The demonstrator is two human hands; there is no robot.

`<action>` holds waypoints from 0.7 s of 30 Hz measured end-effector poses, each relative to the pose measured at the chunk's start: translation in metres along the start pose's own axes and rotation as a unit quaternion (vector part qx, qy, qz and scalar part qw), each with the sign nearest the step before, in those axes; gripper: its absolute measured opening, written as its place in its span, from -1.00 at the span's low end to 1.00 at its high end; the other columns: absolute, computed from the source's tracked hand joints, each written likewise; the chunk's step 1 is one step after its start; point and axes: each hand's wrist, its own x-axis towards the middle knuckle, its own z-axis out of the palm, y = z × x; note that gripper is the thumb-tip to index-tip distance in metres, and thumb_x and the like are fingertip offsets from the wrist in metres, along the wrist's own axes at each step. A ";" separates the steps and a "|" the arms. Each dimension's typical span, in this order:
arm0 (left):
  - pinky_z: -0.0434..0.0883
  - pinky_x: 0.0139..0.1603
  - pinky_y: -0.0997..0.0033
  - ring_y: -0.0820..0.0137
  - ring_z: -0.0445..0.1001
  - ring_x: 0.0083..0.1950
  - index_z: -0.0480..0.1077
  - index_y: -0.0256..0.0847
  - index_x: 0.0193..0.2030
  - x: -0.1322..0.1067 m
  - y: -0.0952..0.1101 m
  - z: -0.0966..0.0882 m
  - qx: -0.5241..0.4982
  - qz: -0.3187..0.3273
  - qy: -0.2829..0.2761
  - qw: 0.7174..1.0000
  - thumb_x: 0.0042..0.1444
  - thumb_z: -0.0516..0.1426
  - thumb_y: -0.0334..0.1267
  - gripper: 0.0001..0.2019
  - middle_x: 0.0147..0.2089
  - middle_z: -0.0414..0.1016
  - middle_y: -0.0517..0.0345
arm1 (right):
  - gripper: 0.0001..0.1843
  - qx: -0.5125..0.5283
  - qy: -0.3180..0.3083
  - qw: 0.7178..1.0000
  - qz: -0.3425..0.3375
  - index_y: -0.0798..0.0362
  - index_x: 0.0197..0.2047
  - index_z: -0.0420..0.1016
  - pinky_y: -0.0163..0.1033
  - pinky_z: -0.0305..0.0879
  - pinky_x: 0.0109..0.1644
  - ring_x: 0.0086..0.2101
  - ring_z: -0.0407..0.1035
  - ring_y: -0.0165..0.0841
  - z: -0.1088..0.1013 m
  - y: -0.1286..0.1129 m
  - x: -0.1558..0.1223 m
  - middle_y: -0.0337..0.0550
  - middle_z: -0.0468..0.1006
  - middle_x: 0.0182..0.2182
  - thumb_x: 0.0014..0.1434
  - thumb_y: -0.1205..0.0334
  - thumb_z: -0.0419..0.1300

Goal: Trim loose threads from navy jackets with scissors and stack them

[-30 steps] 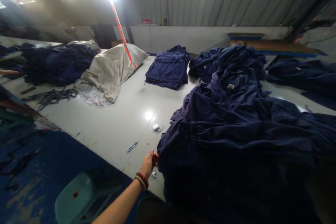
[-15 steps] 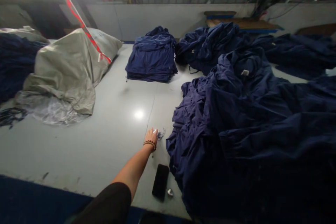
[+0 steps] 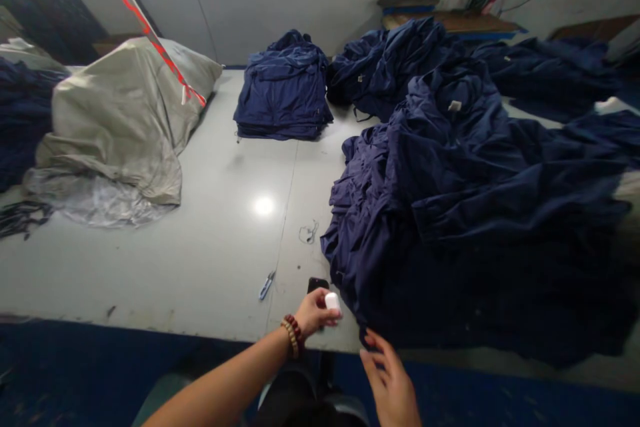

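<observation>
My left hand (image 3: pixel 314 312), with beaded bracelets at the wrist, is closed on a small white rounded case (image 3: pixel 333 303) just above the table's near edge. Beneath and behind that hand lies a black phone (image 3: pixel 318 283), mostly covered by it. My right hand (image 3: pixel 387 377) is at the near edge, fingers apart and holding nothing. It is close to the large heap of navy garments (image 3: pixel 425 240). Thread snips (image 3: pixel 267 285) lie on the pale table (image 3: pixel 200 267) to the left of my left hand.
A stack of navy garments (image 3: pixel 283 93) stands farther back, with another navy pile (image 3: pixel 390 70) beside it. Grey-beige sheeting (image 3: pixel 115 100) covers a mound at left. Red-and-white tape (image 3: pixel 145 23) hangs down over it. Loose thread (image 3: pixel 309 233) lies mid-table.
My left hand has come back from beside the loose thread to the phone and now holds the white case. My right hand has come into view. The snips now show, and the view has shifted.
</observation>
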 end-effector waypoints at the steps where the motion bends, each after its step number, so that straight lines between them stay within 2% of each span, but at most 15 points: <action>1: 0.58 -0.26 0.29 0.24 0.62 -0.23 0.38 -0.19 -0.17 -0.026 -0.003 0.013 -0.036 -0.002 -0.017 0.999 -0.14 0.42 0.19 -0.41 -0.23 0.56 0.05 | -0.43 0.018 -0.020 1.000 -0.007 -0.04 0.11 0.61 -0.11 0.61 -0.18 -0.18 0.62 -0.10 0.001 -0.008 0.000 0.03 0.67 -0.03 0.21 -0.26 0.28; 3: 0.54 -0.31 0.39 0.29 0.60 -0.23 0.40 -0.21 -0.16 -0.075 -0.004 0.032 -0.120 -0.008 -0.028 0.992 -0.17 0.44 0.18 -0.40 -0.21 0.59 0.04 | -0.46 0.037 -0.089 0.995 -0.033 -0.02 0.05 0.66 -0.14 0.58 -0.15 -0.17 0.61 -0.10 -0.003 -0.027 -0.004 0.02 0.68 -0.09 0.18 -0.24 0.33; 5: 0.49 -0.33 0.48 0.31 0.59 -0.20 0.45 -0.22 -0.15 -0.115 -0.001 0.042 -0.204 -0.007 -0.005 0.979 -0.17 0.47 0.11 -0.43 -0.19 0.61 0.04 | -0.50 0.037 -0.154 0.986 -0.047 -0.01 -0.02 0.69 -0.16 0.56 -0.15 -0.18 0.59 -0.12 -0.012 -0.045 -0.014 -0.01 0.68 -0.16 0.19 -0.22 0.34; 9: 0.44 -0.37 0.55 0.37 0.57 -0.26 0.52 -0.29 -0.18 -0.173 0.005 0.048 -0.271 0.015 0.047 0.961 -0.28 0.55 0.03 -0.40 -0.25 0.62 0.08 | -0.49 0.049 -0.247 0.967 -0.037 0.00 0.01 0.68 -0.14 0.54 -0.13 -0.14 0.59 -0.09 -0.027 -0.065 -0.046 0.03 0.69 -0.10 0.22 -0.23 0.32; 15: 0.46 -0.39 0.55 0.45 0.54 -0.37 0.51 -0.35 -0.25 -0.231 -0.004 0.052 -0.325 0.058 0.042 0.943 -0.41 0.60 0.02 -0.34 -0.36 0.60 0.12 | -0.34 0.121 -0.309 0.943 0.000 0.06 -0.07 0.71 -0.09 0.51 -0.22 -0.31 0.54 -0.14 -0.028 -0.072 -0.088 -0.01 0.68 -0.29 0.28 -0.38 0.16; 18: 0.45 -0.40 0.55 0.45 0.54 -0.36 0.47 -0.32 -0.28 -0.249 -0.007 0.053 -0.335 0.081 0.050 0.938 -0.39 0.61 0.00 -0.36 -0.37 0.59 0.14 | -0.31 0.172 -0.300 0.938 0.008 0.05 -0.02 0.69 -0.09 0.52 -0.21 -0.26 0.56 -0.13 -0.024 -0.081 -0.109 0.01 0.69 -0.20 0.28 -0.41 0.13; 21: 0.47 -0.35 0.50 0.43 0.55 -0.36 0.44 -0.30 -0.28 -0.257 -0.007 0.050 -0.339 0.110 0.038 0.933 -0.39 0.60 0.02 -0.35 -0.38 0.58 0.15 | -0.36 0.193 -0.289 0.938 -0.005 0.04 0.00 0.68 -0.11 0.52 -0.22 -0.24 0.56 -0.13 -0.018 -0.090 -0.127 0.01 0.69 -0.16 0.25 -0.36 0.22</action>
